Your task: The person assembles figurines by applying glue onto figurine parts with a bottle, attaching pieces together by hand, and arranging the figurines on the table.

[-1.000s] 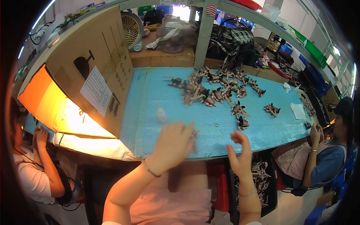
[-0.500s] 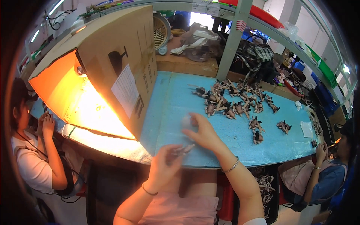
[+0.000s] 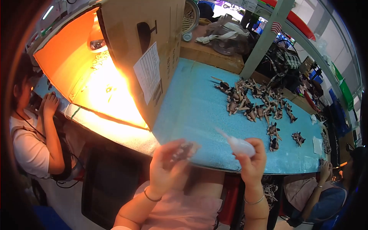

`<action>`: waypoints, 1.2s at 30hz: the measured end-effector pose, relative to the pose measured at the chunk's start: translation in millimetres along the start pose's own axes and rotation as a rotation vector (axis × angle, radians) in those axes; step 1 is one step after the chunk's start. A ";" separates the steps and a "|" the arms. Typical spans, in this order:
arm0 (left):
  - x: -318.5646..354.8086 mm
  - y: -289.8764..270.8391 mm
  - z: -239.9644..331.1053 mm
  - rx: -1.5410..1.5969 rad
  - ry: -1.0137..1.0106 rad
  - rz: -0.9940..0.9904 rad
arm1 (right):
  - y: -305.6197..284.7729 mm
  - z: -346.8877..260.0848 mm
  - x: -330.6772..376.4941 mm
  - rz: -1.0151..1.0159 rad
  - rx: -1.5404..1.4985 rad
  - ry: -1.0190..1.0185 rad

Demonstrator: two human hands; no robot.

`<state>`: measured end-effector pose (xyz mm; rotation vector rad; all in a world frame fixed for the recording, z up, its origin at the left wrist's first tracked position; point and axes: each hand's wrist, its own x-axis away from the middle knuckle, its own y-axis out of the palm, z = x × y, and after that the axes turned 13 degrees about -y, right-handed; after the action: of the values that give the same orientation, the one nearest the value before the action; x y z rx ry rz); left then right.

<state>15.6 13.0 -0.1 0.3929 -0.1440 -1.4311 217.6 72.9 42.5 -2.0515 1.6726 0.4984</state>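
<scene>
Near the front edge of the blue tabletop (image 3: 195, 111), my left hand (image 3: 164, 163) is closed around a small brown-and-beige figurine (image 3: 181, 151), smeared by motion. My right hand (image 3: 253, 163) grips a white squeeze bottle (image 3: 241, 147), its thin nozzle tilted up and to the left. A gap separates the nozzle from the figurine. Beyond my right hand lies a pile of similar dark-haired figurines (image 3: 251, 100). Closer to me, a few figurines (image 3: 273, 143) lie apart from the pile, and one more figurine (image 3: 298, 138) rests to their right.
At left stands an open cardboard box (image 3: 161, 50) with a glowing lamp (image 3: 96, 40) inside. A metal post (image 3: 264, 42) rises behind the pile. One co-worker (image 3: 34, 130) sits at the left, another co-worker (image 3: 326, 191) at the right. A white paper (image 3: 317, 145) lies near the right edge.
My right hand has come toward me and right, turning the squeeze bottle so its nozzle shows. My left hand still has the figurine. The whole view has shifted and tilted.
</scene>
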 end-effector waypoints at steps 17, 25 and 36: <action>2.7 2.2 1.0 -0.708 0.555 0.026 | -15.1 -56.9 23.7 -0.044 0.406 -0.585; 4.3 2.8 1.1 -0.692 0.540 0.007 | -16.5 -59.3 20.7 -0.087 0.308 -0.574; 6.4 1.3 2.8 -0.733 0.550 0.043 | -12.5 -67.3 19.3 -0.083 0.282 -0.493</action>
<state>16.8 6.3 2.1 0.1571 0.7921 -1.1883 233.6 22.3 89.8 -1.6223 1.2776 0.6373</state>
